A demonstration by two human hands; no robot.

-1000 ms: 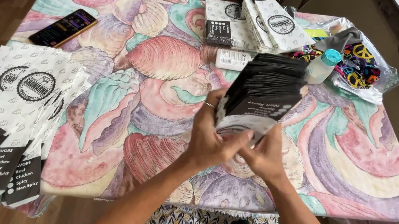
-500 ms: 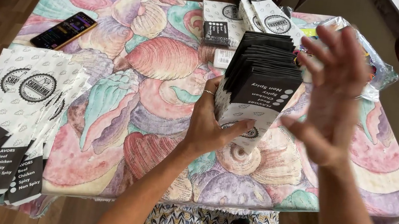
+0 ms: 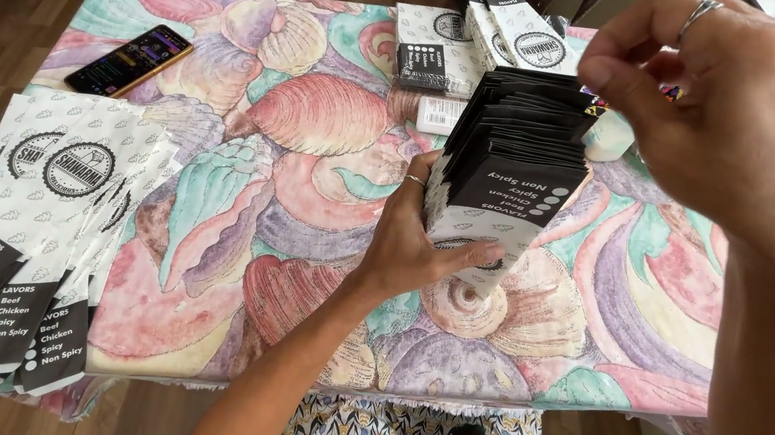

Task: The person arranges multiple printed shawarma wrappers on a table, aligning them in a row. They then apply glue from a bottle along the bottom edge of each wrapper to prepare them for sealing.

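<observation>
My left hand grips a thick stack of black-and-white paper sleeves, holding it upright on the table with the thumb across its front. My right hand is raised above and to the right of the stack, close to the camera, fingers loosely curled and pinched together with nothing visible in them. A ring shows on each hand.
The table wears a cloth with a seashell pattern. A fanned pile of the same sleeves lies at the left edge. A phone lies far left. More sleeves and small boxes sit at the back. A white bottle is behind the stack.
My right hand has left the stack and risen up towards the camera. My left hand has tilted the stack more upright and keeps hold of it.
</observation>
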